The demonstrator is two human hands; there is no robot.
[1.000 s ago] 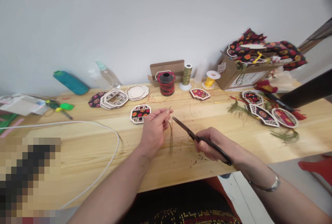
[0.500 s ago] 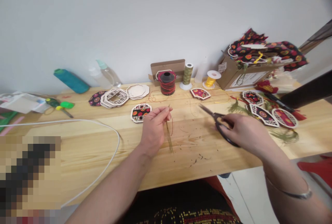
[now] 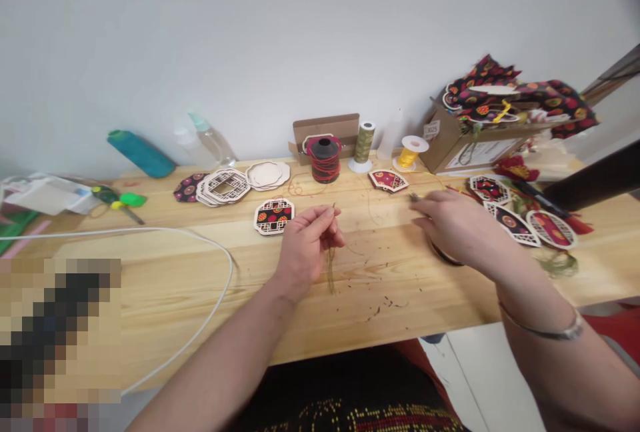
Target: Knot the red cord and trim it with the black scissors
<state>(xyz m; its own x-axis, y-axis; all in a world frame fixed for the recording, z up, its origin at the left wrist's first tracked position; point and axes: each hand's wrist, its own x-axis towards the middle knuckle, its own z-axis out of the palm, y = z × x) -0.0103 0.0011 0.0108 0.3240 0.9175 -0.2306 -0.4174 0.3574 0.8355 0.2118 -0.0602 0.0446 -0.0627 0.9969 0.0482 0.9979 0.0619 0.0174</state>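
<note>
My left hand (image 3: 306, 247) is closed in a pinch on a bundle of olive-green threads (image 3: 331, 271), which hangs down onto the wooden table (image 3: 200, 299). My right hand (image 3: 457, 225) rests further right on the table, fingers curled over the black scissors (image 3: 440, 255); only a dark handle loop and the blade tip show from under it. An octagonal lattice ornament with red-patterned fabric (image 3: 273, 216) lies just left of my left hand.
Along the wall stand a red-wound spool (image 3: 324, 159), an olive spool (image 3: 363, 145), a yellow spool (image 3: 410, 152), a cardboard box of patterned fabric (image 3: 475, 135) and a teal spool (image 3: 140, 153). Lattice pieces (image 3: 225, 187) are stacked left. Finished ornaments (image 3: 520, 222) lie right. A white cable (image 3: 210, 252) loops at left.
My right hand has carried the scissors from beside the threads to the right and lowered them onto the table. My left hand stays where it was, still pinching the threads.
</note>
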